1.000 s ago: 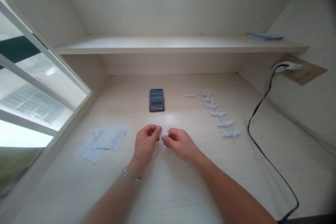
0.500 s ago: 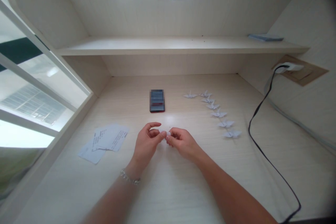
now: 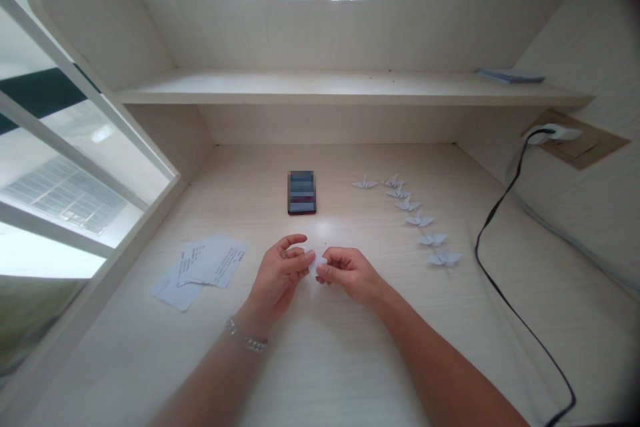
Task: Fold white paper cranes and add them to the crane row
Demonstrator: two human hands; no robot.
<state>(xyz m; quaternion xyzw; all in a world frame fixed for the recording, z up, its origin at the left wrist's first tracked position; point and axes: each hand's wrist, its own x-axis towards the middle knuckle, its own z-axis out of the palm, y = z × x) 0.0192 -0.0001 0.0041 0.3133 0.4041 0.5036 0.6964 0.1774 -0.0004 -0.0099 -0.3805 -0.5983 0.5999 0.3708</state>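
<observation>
Both hands meet over the middle of the pale wooden desk. My left hand, with a bracelet at the wrist, and my right hand pinch a small folded piece of white paper between their fingertips. The paper is mostly hidden by the fingers. My left forefinger is raised above the pinch. A curved row of several small white paper cranes lies to the right of the hands.
A phone lies flat behind the hands. Printed paper slips are stacked at the left. A black cable runs from a wall socket down the right side. A shelf spans above, with a blue pad on it.
The hands have shifted slightly nearer and lower while working the small paper. My left forefinger has lifted off it. The paper shows less than a second ago.
</observation>
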